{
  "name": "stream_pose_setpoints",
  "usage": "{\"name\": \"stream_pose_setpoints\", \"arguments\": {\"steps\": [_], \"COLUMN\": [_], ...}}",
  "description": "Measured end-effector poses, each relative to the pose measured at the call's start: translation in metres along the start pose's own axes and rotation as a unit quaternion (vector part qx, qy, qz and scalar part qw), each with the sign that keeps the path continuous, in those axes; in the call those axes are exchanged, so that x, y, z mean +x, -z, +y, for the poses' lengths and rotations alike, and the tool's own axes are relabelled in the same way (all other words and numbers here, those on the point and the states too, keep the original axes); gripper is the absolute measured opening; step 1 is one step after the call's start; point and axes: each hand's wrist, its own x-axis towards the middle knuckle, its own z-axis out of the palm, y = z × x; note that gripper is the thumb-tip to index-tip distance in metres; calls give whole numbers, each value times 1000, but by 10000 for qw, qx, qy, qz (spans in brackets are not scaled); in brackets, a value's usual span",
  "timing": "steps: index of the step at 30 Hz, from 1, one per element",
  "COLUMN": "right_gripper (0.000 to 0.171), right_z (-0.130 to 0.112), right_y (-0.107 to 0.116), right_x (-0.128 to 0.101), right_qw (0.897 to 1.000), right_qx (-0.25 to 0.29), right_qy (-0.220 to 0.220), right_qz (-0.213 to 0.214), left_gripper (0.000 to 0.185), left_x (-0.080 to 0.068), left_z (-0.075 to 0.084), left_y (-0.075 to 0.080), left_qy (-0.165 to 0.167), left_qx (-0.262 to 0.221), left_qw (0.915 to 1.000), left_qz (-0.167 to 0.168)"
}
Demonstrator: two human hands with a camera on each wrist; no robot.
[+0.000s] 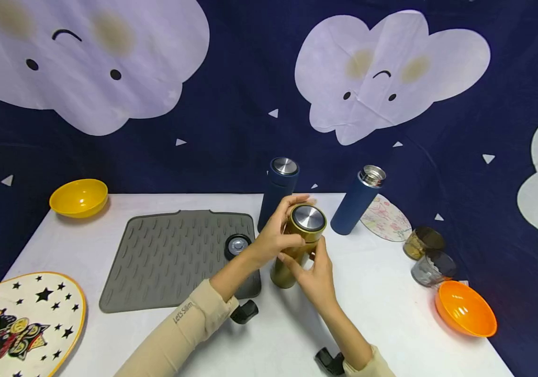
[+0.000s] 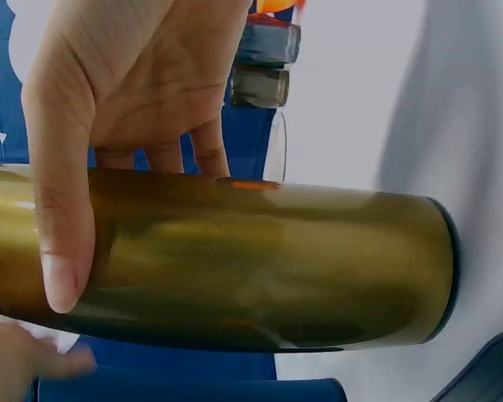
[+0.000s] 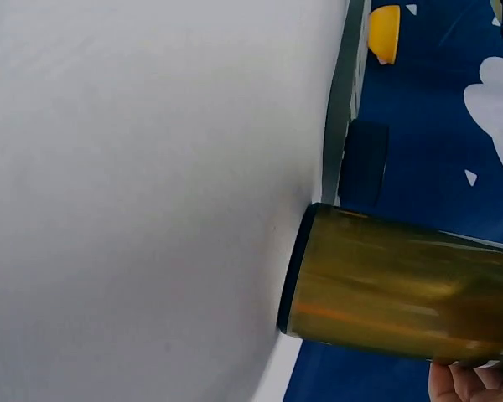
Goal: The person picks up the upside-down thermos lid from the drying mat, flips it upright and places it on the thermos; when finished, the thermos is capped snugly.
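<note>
A gold thermos (image 1: 292,264) with a steel-topped lid (image 1: 309,217) stands nearly upright, close to the grey mat's right edge. My left hand (image 1: 276,230) curls round its top at the lid, thumb in front and fingers behind. Lower down, my right hand (image 1: 315,277) grips the body; its thumb lies across the gold wall in the left wrist view. Behind stand a lidded blue thermos (image 1: 276,193) and a blue thermos without a lid (image 1: 357,201), its steel mouth showing. A loose black lid (image 1: 237,245) lies on the mat's right side.
The grey ridged mat (image 1: 170,262) covers the left middle of the white table. A yellow bowl (image 1: 79,199) and a star-patterned plate (image 1: 66,335) are at left. Rightward stand a floral disc (image 1: 387,220), two tinted glasses (image 1: 423,242) and an orange bowl (image 1: 466,309).
</note>
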Motion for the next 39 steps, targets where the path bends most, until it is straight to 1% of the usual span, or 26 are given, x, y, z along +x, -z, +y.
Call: {"name": "stream_pose_setpoints", "arguments": {"steps": [1, 4, 5, 6, 8, 10, 11, 13, 15, 18, 20, 21, 23, 25, 26, 27, 28, 29, 30, 31, 32, 33, 34, 36, 38, 39], "right_gripper": [59, 57, 58, 57, 59, 59, 59, 58, 59, 60, 60, 58, 53, 51, 51, 53, 55, 57, 57, 58, 58, 59, 56, 56, 57, 60], "right_z": [0, 1, 1, 1, 0, 0, 0, -1, -1, -2, -2, -2, -2, -2, -2, -1, -1, 0, 0, 1, 1, 2, 2, 1, 0, -2], "right_y": [0, -1, -1, -1, -1, -1, -1, -1, -1, -1, -1, -1, -1, -1, 1, 2, 4, 7, 10, 14, 17, 21, 23, 28, 29, 29], "right_x": [0, 0, 0, 0, 0, 0, 0, 0, 0, 1, 1, 1, 0, 0, 0, 0, 1, 2, 2, 3, 3, 3, 3, 2, 1, 0], "right_qw": [10000, 10000, 10000, 10000, 10000, 9998, 9998, 9998, 9999, 9999, 9998, 9998, 9998, 9999, 9999, 9999, 9996, 9990, 9976, 9951, 9910, 9867, 9814, 9736, 9682, 9679], "right_qx": [28, -25, -22, -23, 38, 120, 135, 117, 76, 107, 129, 139, 126, 14, 2, 20, 58, 101, 182, 285, 410, 479, 529, 488, 357, 249], "right_qy": [-14, -6, -8, -9, -78, -137, -128, -108, -36, -39, -83, -98, -105, -83, -53, -12, 11, 83, 138, 201, 303, 412, 538, 786, 1095, 1184], "right_qz": [-3, 26, 42, 34, -7, -65, -86, -94, -69, -67, -101, -113, -114, -64, -103, -150, -262, -424, -647, -926, -1237, -1499, -1763, -2088, -2220, -2205], "left_gripper": [88, 92, 92, 89, 79, 86, 89, 90, 93, 77, 82, 85, 89, 93, 88, 81, 73, 66, 62, 60, 60, 60, 60, 62, 63, 63], "left_x": [0, -1, -2, -1, -1, -1, -2, -3, -2, 1, 2, 1, -1, -2, -2, 0, 1, 3, 4, 6, 8, 10, 11, 14, 17, 18], "left_z": [0, 0, 0, -1, -3, -3, -3, -1, 1, 2, 4, 5, 6, 7, 6, 5, 3, 2, 3, 3, 4, 4, 5, 6, 7, 7], "left_y": [0, -1, -1, 0, 3, 6, 5, 2, 0, 4, 8, 7, -2, -13, -17, -18, -16, -11, -5, 3, 11, 18, 24, 32, 35, 36], "left_qy": [58, 90, 115, 62, -89, -46, 9, 15, 44, -110, -65, -7, 47, 237, 281, 277, 225, 129, 52, 7, -25, -19, -29, -127, -186, -189], "left_qx": [32, 750, 774, 768, 341, 41, 157, 729, 963, 255, -91, -13, 749, 1493, 1697, 1714, 1495, 1140, 756, 346, -45, -342, -544, -696, -913, -1020], "left_qw": [10000, 9968, 9967, 9968, 9994, 10000, 9999, 9969, 9947, 9996, 9995, 9997, 9967, 9844, 9791, 9785, 9837, 9914, 9970, 9981, 9922, 9796, 9628, 9270, 8979, 8883], "left_qz": [36, 255, 230, 210, 52, -69, -2, 300, 369, -52, -290, -241, 302, 901, 1082, 1117, 976, 636, 126, -519, -1244, -1980, -2648, -3685, -4303, -4474]}}
